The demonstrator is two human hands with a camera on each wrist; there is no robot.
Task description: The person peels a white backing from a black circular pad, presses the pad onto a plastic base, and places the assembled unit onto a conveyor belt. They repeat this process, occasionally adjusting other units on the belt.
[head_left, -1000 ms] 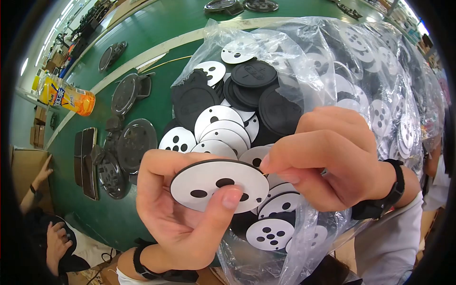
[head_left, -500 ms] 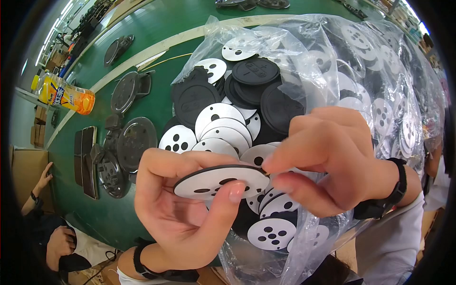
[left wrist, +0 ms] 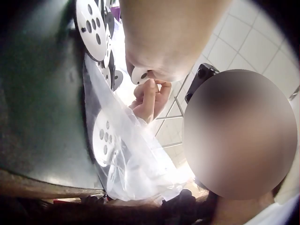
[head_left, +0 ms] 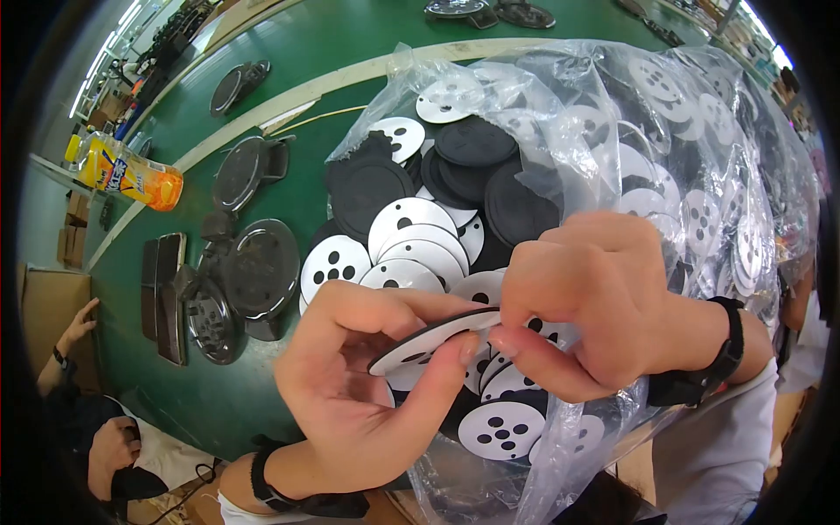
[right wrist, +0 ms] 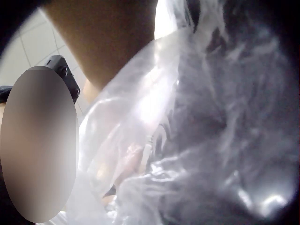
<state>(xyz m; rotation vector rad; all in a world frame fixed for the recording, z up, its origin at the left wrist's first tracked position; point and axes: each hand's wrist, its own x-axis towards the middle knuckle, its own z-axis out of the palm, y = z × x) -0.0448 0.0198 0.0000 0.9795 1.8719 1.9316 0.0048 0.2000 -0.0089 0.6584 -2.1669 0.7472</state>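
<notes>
My left hand [head_left: 363, 394] holds a thin disc [head_left: 418, 348] with a white face, black holes and a black edge, thumb on the white side. The disc is tilted nearly edge-on in the head view. At its right edge my right hand [head_left: 591, 302] pinches the rim between thumb and curled forefinger. Below the hands lie many similar white-faced discs [head_left: 328, 267] and plain black discs [head_left: 372, 197], spilling from a clear plastic bag [head_left: 560, 188]. In the left wrist view the held disc [left wrist: 138, 76] shows beside the right fingers. Bag plastic [right wrist: 225, 122] fills most of the right wrist view.
Dark round moulded parts [head_left: 261, 267] and flat dark cases [head_left: 164, 297] lie left on the green table [head_left: 262, 381]. An orange drink bottle [head_left: 131, 175] stands at far left. Another person's hand [head_left: 80, 324] shows at the left edge. More dark parts [head_left: 241, 86] lie farther back.
The held disc has turned from facing the camera to nearly edge-on, and my left hand has shifted slightly right. My right hand stays pinched at the disc's right edge, its knuckles turned more downward.
</notes>
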